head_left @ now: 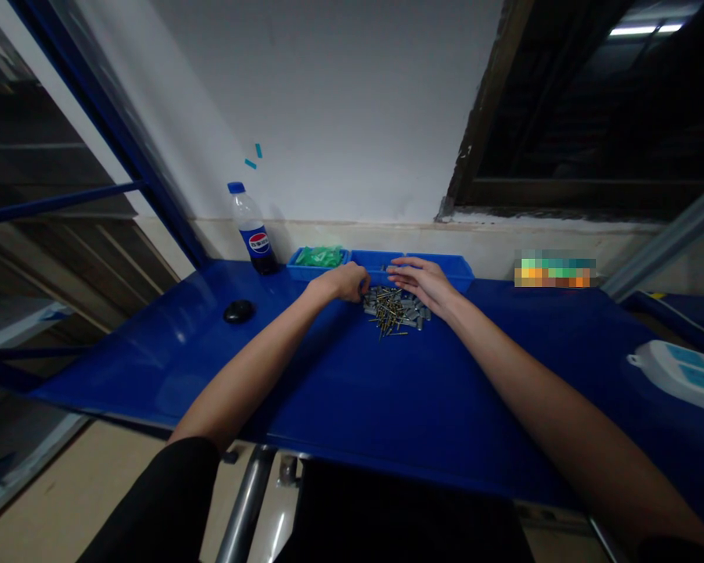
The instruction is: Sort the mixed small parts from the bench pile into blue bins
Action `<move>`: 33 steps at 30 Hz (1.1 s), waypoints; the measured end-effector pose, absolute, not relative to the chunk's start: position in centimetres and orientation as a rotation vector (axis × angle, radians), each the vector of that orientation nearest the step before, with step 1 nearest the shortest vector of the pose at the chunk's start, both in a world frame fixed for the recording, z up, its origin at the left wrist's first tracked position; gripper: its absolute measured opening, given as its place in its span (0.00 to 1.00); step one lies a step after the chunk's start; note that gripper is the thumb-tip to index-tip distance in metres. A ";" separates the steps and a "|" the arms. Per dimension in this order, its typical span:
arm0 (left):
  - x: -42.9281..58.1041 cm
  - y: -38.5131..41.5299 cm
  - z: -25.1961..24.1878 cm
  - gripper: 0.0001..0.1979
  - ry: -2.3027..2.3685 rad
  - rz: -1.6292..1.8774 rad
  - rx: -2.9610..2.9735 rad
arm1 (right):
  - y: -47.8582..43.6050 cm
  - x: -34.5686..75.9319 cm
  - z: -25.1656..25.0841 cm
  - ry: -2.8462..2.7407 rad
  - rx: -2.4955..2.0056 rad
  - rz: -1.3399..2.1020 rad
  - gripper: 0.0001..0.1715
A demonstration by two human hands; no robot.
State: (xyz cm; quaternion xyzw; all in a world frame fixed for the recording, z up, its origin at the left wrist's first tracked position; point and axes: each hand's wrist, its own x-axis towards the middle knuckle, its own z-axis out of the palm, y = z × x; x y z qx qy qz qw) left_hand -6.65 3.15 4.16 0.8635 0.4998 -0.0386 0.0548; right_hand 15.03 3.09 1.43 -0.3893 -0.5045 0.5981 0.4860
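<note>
A pile of small metal parts (pixel 396 306), thin brass-tipped pins mixed with short grey pieces, lies on the blue worktop (pixel 387 391), and both hands meet at it. The left hand (pixel 345 281) sits at the pile's left edge, knuckles up and fingers curled closed; whether a piece is pinched inside cannot be told. The right hand (pixel 423 283) lies flat and released over the pile's far right side, its fingers stretched toward the left hand, touching the parts or just above them. Just behind the pile stands a row of blue bins (pixel 381 266), and the one behind and left of the pile holds green pieces (pixel 318 256). Further left of the pile are a cola bottle (pixel 252 231) by the wall and a small black object (pixel 238 311). Well to the pile's right lies a white device (pixel 680 374). The hands seem to be picking through the heap. I judge this goes best with the flat hand fencing the loose pins so none roll away, while the curled fingers draw single pieces from the pile's rim rather than digging into its tangled middle.
</note>
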 end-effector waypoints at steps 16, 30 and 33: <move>-6.6 3.1 5.0 0.19 1.123 0.699 2.378 | 2.5 14.9 1.3 -1.456 -1.096 1.437 0.08; -7.0 3.3 4.9 0.18 1.308 0.136 2.564 | 2.6 14.9 1.3 -1.352 -1.012 1.336 0.13; -7.1 3.6 4.4 0.19 1.332 -0.005 2.545 | 2.5 15.0 1.7 -1.312 -1.011 1.324 0.19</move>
